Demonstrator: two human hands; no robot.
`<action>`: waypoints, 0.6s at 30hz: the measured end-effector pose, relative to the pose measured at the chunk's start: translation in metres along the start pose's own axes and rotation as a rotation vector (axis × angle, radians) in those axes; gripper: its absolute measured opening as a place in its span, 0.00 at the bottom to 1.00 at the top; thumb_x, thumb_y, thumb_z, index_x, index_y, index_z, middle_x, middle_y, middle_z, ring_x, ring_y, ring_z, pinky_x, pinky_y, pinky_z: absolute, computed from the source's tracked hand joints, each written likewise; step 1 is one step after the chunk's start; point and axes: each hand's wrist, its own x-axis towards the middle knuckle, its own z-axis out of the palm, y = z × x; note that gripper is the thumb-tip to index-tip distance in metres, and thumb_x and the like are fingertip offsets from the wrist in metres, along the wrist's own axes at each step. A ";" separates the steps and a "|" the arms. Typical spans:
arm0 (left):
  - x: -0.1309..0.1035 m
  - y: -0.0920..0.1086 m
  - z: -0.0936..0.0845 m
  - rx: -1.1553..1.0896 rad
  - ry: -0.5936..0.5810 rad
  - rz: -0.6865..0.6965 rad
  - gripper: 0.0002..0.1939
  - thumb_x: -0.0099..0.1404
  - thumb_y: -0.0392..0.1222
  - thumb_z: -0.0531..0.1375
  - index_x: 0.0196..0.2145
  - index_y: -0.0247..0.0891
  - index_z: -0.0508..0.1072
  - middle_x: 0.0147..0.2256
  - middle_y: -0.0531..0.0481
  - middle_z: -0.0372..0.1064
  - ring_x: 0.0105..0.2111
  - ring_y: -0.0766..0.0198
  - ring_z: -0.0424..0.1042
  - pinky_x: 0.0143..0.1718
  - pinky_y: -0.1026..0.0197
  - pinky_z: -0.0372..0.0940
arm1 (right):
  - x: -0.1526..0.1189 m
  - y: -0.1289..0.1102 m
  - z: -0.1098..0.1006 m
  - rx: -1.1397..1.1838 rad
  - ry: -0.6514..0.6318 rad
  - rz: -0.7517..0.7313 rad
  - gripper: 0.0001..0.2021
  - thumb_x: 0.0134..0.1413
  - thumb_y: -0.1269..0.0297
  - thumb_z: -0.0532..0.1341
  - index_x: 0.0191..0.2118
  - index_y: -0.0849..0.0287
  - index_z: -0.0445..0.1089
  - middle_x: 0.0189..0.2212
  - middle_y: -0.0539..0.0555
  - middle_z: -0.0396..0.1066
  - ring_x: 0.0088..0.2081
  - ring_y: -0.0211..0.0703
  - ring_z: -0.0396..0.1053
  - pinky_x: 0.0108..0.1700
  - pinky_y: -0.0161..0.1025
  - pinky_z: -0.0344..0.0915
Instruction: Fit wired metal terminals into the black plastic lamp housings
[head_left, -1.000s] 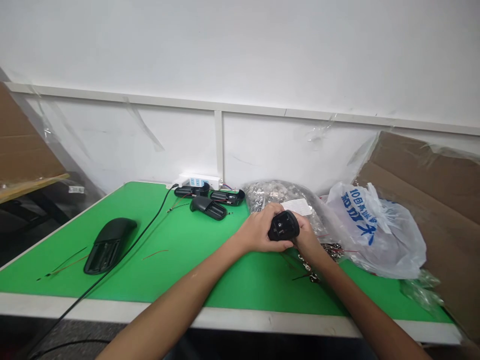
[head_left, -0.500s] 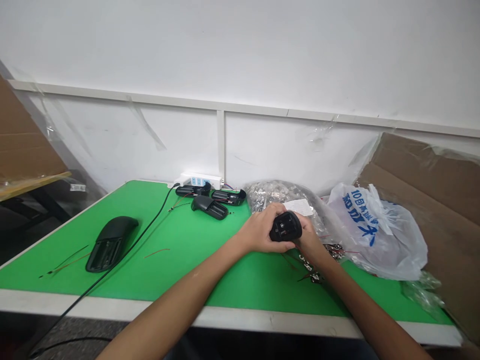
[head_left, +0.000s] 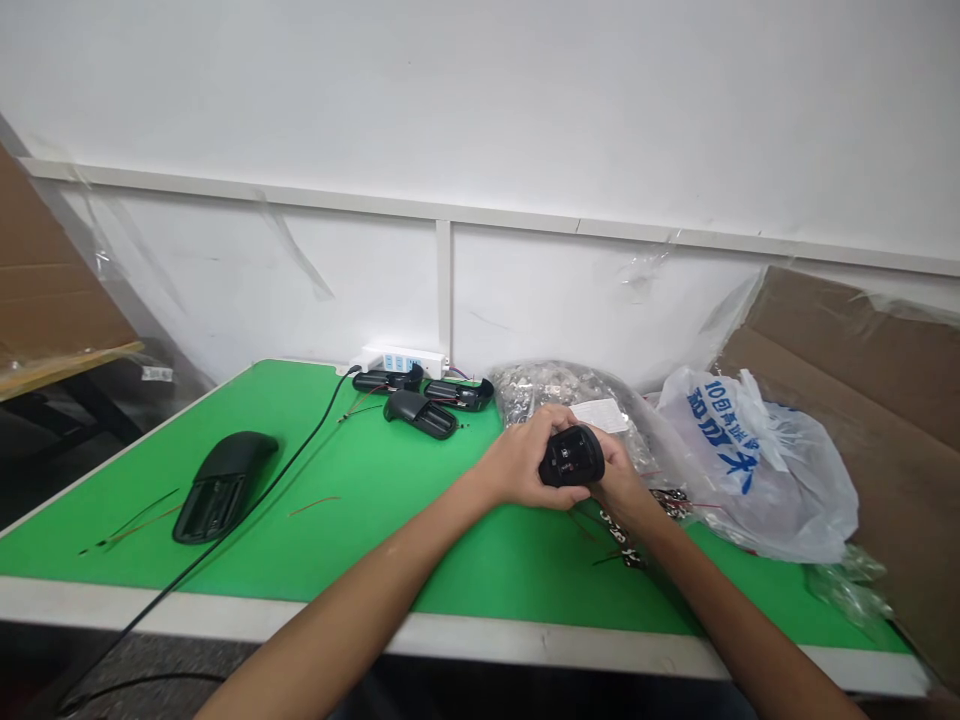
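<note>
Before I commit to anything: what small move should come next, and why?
Probably lift the right hand slightly before any sideways move: its wrist overlaps small metal parts and a thin red wire in view, while the left hand grips the black housing.

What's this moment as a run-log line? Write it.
left hand: gripping black housing | right hand: against it | clear bag of small parts: beyond hands

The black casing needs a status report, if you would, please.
Left hand gripping black casing, hollow side showing. Right hand at its right side, partly hidden. Metal parts near right forearm; nothing seen blocking.
</note>
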 end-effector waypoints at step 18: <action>0.001 -0.004 -0.010 0.029 -0.095 0.182 0.39 0.57 0.64 0.66 0.58 0.41 0.63 0.59 0.36 0.69 0.58 0.44 0.73 0.56 0.47 0.72 | -0.004 0.001 -0.008 0.056 -0.151 0.068 0.20 0.52 0.45 0.72 0.43 0.55 0.79 0.33 0.52 0.75 0.41 0.47 0.72 0.45 0.41 0.72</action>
